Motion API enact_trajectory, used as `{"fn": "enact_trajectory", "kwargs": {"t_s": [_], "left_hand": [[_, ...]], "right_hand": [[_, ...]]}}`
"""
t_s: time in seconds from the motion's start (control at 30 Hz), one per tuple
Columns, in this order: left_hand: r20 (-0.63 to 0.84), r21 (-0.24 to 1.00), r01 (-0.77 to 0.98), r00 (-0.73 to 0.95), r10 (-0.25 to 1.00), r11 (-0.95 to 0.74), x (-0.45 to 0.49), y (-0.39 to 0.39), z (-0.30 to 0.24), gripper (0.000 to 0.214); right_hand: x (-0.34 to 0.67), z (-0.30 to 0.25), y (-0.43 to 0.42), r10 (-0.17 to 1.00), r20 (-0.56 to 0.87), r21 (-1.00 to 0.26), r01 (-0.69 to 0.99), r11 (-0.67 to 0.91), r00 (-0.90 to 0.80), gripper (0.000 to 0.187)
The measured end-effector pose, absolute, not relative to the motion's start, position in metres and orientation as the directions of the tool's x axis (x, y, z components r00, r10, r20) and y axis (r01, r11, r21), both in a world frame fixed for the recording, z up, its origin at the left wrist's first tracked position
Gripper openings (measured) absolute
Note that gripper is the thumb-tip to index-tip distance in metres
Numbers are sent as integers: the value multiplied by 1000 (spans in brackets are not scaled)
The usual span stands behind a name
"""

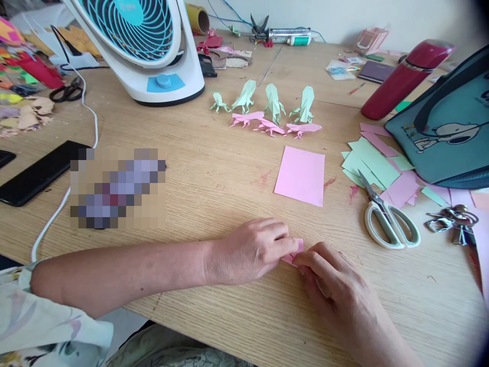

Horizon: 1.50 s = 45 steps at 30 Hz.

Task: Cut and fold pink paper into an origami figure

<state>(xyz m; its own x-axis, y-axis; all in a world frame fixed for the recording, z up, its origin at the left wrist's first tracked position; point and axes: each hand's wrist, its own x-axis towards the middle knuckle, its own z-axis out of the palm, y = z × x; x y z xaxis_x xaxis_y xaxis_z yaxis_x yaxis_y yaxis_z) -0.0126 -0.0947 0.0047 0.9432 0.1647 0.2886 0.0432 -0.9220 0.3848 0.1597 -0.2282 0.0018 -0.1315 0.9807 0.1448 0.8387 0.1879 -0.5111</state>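
Near the table's front edge, a small folded piece of pink paper lies between my two hands, mostly covered by them. My left hand is closed, its fingers pinching the left side of the paper. From the right, my right hand pinches the lower right part with thumb and forefinger. Beyond them a flat pink sheet rests on the wood. Farther back stand several folded green paper figures, with folded pink paper figures in front of them.
White-handled scissors lie right of my hands, by loose green and pink paper pieces and keys. A red flask and a teal bag stand behind. At left are a fan, black phone and white cable.
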Motion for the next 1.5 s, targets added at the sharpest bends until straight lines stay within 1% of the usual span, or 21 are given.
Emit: {"fn": "enact_trajectory", "kwargs": {"t_s": [0.13,0.27,0.37,0.43,0.5,0.6,0.67,0.77,0.87,0.97,1.07,1.17,1.23,1.37,1.5], "left_hand": [[302,347,39,941,151,-937,-12,-95,7,23],[330,300,11,937,114,-954,-14,-92,9,22],[386,208,-72,923,14,-975,-22,-90,9,21],[440,112,-158,893,-94,-981,-28,-89,9,19],[458,23,-212,871,-178,-977,-32,-90,8,19],[427,-56,-212,878,-215,-976,-35,-92,9,20],[407,-72,-201,888,-213,-977,-35,-93,10,20],[402,-62,-203,891,-211,-977,-34,-94,10,22],[401,-58,-213,890,-218,-975,-35,-94,9,25],[398,-58,-201,894,-207,-978,-36,-94,8,27],[382,-59,-187,903,-195,-981,-36,-95,9,27],[357,-74,-180,913,-195,-981,-36,-96,10,29],[342,-83,-178,919,-196,-981,-37,-96,10,29],[326,-94,-176,925,-197,-980,-38,-96,8,31],[313,-86,-182,928,-200,-980,-38,-96,10,33]], "right_hand": [[161,1,-229,981,138,-530,826,191,-138,29],[161,0,-229,984,134,-549,817,174,-120,27],[161,0,-228,983,149,-548,819,169,-103,22],[160,0,-228,984,146,-546,822,162,-97,20],[159,0,-228,988,128,-544,827,143,-87,18],[159,3,-228,992,106,-555,823,117,-70,18],[161,5,-229,994,93,-594,798,103,-59,19],[167,7,-236,996,85,-660,747,81,-33,21],[173,7,-249,993,105,-669,736,105,-47,26],[176,4,-261,981,142,-598,779,190,-131,36],[173,1,-264,955,172,-467,834,294,-241,46],[169,1,-259,933,201,-347,869,352,-298,50],[167,2,-256,921,230,-296,879,374,-314,52],[166,3,-255,915,246,-251,891,379,-320,52],[165,2,-256,911,255,-245,890,385,-324,50]]}}
